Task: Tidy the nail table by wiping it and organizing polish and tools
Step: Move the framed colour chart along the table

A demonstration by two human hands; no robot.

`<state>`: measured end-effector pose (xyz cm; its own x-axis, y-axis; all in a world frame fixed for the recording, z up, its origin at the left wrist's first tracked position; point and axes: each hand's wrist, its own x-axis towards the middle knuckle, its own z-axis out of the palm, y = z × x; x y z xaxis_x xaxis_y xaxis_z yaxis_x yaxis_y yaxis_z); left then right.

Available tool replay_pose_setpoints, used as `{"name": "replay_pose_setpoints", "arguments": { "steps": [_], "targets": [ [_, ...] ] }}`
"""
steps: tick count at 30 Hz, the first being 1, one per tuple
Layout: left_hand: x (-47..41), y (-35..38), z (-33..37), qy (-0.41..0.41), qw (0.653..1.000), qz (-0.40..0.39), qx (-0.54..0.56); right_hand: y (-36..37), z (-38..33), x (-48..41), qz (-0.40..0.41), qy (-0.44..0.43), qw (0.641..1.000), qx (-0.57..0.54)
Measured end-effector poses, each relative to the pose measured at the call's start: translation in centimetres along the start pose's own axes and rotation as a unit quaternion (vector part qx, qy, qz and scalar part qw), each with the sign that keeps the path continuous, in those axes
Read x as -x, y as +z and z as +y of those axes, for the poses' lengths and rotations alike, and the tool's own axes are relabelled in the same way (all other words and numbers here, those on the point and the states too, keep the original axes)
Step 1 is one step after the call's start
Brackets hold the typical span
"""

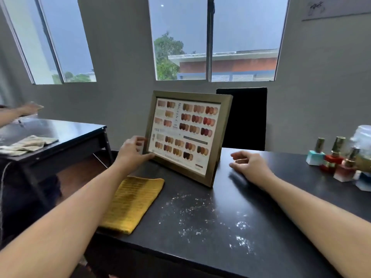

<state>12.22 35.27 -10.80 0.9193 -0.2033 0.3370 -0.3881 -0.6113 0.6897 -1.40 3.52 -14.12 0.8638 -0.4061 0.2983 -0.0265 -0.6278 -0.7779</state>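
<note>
A black bench (pixel 281 197) carries a yellow cloth (pixel 132 203) at its left edge, a frame (pixel 186 137) tilted back behind it, white dust (pixel 192 213) across the near middle and polish bottles (pixel 333 159) at the right end. A second bench (pixel 66 131), left, holds a crumpled rag (pixel 26 145).

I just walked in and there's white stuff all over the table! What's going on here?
A person is tidying a black nail table. Their left hand grips the lower left edge of the framed colour chart, which stands leaning back. The right hand is beside the frame, loosely curled, holding nothing. The yellow cloth lies folded at the table's left edge, and the white dust is not yet wiped. Polish bottles stand together at the right.
</note>
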Motion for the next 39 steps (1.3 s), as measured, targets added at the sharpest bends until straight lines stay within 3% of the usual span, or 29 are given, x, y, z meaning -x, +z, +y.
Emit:
{"name": "replay_pose_setpoints", "arguments": {
  "steps": [5, 12, 27, 39],
  "targets": [
    [-3.5, 0.2, -2.6, -0.083, 0.995, -0.016, 0.047, 1.4, 0.2, -3.4, 0.014, -0.014, 1.0, -0.013],
    [-5.4, 0.8, -3.9, -0.112, 0.981, -0.098, 0.124, 2.6, 0.5, -5.6, 0.0, -0.038, 0.999, -0.009],
    [-6.7, 1.4, -3.9, -0.085, 0.985, -0.095, 0.118, 3.3, 0.4, -6.6, 0.007, -0.034, 0.999, -0.009],
    [-3.9, 0.8, -3.7, -0.093, 0.993, -0.027, 0.064, 3.9, -0.3, -8.8, -0.014, -0.028, 0.999, -0.006]
  ]
}}
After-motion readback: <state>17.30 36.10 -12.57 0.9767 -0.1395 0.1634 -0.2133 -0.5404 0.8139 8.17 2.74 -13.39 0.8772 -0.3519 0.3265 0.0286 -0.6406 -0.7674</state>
